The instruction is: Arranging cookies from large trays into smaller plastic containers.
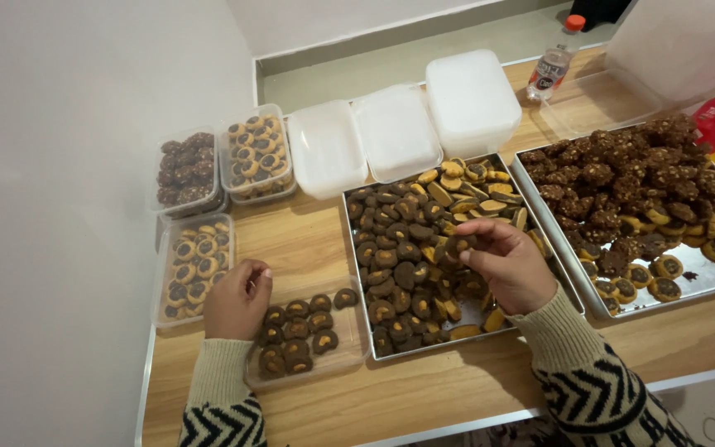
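The right hand (506,263) is pinching a dark chocolate cookie (460,243) over the still-heaped metal baking tray (356,248), while the left hand (237,300), fingers curled, is steadying the clear plastic container (341,352), roughly half filled with dark cookies.
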